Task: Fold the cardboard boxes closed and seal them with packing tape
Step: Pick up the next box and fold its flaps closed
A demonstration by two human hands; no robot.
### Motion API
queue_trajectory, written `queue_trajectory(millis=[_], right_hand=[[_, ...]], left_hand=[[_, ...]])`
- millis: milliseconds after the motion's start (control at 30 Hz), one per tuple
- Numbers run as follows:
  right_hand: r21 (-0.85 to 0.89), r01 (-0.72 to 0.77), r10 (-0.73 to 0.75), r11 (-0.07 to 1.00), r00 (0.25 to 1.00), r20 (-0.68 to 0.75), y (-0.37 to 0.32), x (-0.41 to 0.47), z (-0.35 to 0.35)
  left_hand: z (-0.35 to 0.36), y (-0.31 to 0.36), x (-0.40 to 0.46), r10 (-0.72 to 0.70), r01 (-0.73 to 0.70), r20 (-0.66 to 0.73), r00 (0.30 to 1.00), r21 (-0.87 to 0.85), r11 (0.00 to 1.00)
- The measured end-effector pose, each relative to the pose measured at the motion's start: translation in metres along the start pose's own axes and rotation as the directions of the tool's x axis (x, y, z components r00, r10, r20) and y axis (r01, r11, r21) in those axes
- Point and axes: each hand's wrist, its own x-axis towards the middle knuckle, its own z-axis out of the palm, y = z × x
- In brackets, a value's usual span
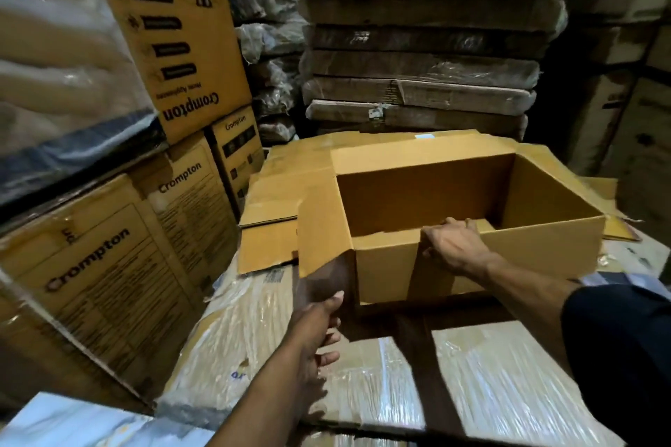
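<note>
One open cardboard box (472, 207) stands before us on plastic-wrapped cartons (501, 385), its flaps up, with flattened cardboard sheets (276, 192) lying behind it. Our two hands are on it: the right hand (454, 247) curls its fingers over the near wall's top edge, and the left hand (319, 323) pinches the lower corner of the left flap (319, 229). Four printed Crompton boxes (109, 265) stack at left.

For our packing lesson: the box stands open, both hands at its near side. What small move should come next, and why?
Probably fold the near flap inward. The right hand grips it at the open box rim, the left hand steadies the left flap, and no tape is visible.
</note>
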Motion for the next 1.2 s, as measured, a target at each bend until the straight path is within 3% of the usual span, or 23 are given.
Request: queue_trajectory(millis=[133,367,533,700,867,1067,1200], right_hand=[[0.05,0.054,-0.052,0.997,0.997,-0.049,-0.026,-0.024,-0.033],[-0.053,0.099,-0.105,0.994,0.987,-0.122,-0.121,-0.098,-0.101],[0.19,0.013,-0.001,0.982,0.998,-0.062,-0.193,-0.175,-0.147],[0.247,-0.011,0.024,0.969,0.998,-0.053,-0.258,-0.251,-0.204],[0.297,0.001,-0.012,0.955,0.999,0.033,-0.343,-0.324,-0.219],[0.361,0.153,-0.165,0.92,0.986,0.005,-0.411,-0.404,-0.169],[0.371,0.248,-0.275,0.895,0.961,0.019,-0.46,-0.449,-0.136]], left_hand=[[-0.018,0.014,-0.024,0.028,-0.028,0.0,1.0,-0.016,0.999],[-0.083,0.034,-0.091,0.085,-0.085,0.076,0.993,-0.002,0.996],[-0.159,0.024,-0.167,0.178,-0.186,0.143,0.974,0.046,0.982],[-0.23,0.031,-0.259,0.223,-0.24,0.202,0.954,0.064,0.969],[-0.288,0.0,-0.319,0.164,-0.164,0.12,0.979,-0.003,0.986],[-0.325,-0.062,-0.378,0.007,-0.019,-0.069,0.998,-0.172,0.985],[-0.349,-0.109,-0.412,-0.067,0.002,-0.237,0.969,-0.265,0.964]])
